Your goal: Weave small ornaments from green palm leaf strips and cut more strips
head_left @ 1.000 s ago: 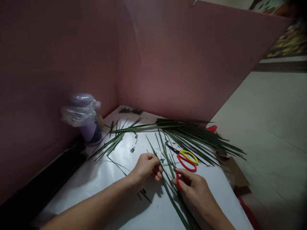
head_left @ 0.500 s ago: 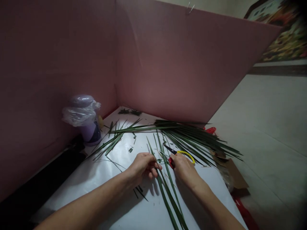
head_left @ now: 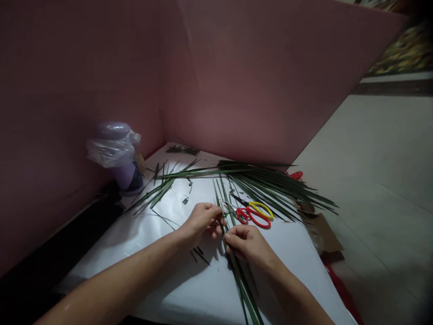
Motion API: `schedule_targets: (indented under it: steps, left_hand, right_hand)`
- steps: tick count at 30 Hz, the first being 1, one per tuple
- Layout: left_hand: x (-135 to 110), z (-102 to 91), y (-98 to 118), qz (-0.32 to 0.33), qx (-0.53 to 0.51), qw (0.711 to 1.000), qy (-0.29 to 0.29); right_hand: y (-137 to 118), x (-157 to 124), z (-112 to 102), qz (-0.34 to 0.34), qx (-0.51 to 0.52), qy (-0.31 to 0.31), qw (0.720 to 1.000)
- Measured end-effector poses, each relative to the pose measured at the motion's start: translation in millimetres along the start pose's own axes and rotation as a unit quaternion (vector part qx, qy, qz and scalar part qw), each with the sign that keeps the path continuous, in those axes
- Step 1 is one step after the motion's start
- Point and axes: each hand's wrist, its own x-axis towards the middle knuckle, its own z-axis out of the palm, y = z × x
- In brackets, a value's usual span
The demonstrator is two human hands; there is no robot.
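My left hand [head_left: 207, 220] pinches the long green leaf strips [head_left: 246, 289] near the middle of the white table [head_left: 189, 293]. Just below it, my right hand [head_left: 245, 243] also grips the strips between thumb and fingers. The strips run from beyond my fingers down toward the near edge. Scissors [head_left: 259, 213] with red and yellow handles lie just past my right hand, their dark blades pointing to the upper left. A smaller red-handled tool [head_left: 242, 215] lies against them; its tip is partly hidden among the leaves.
A large pile of long leaves [head_left: 270, 185] spreads at the back right, with shorter strips [head_left: 165, 189] at the left. A purple container [head_left: 126, 176] wrapped in plastic stands at the back left. Pink walls [head_left: 230, 85] close off the back. Cardboard [head_left: 326, 232] sits beyond the right edge.
My right hand has let go of the scissors, which now lie on the table, and has moved down and left onto the leaf strips. My left hand stays on the strips.
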Motion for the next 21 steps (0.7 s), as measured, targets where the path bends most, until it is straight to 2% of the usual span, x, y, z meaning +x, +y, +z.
schedule_targets:
  steps: [3, 8, 13, 21]
  left_hand:
    - [0, -0.2, 0, 0.019, 0.006, 0.999, -0.029]
    - [4, -4.0, 1, 0.012, -0.010, 1.000, -0.001]
    - [8, -7.2, 2, 0.018, -0.020, 1.000, 0.009]
    - [9, -8.0, 4, 0.026, -0.031, 0.999, 0.024]
  right_hand:
    - [0, -2, -6, 0.016, 0.091, -0.048, 0.995]
    - [3, -11, -12, 0.042, 0.163, -0.077, 0.983]
    - [6, -24, -14, 0.052, 0.171, -0.060, 0.982]
    - [10, -42, -22, 0.061, 0.115, -0.052, 0.990]
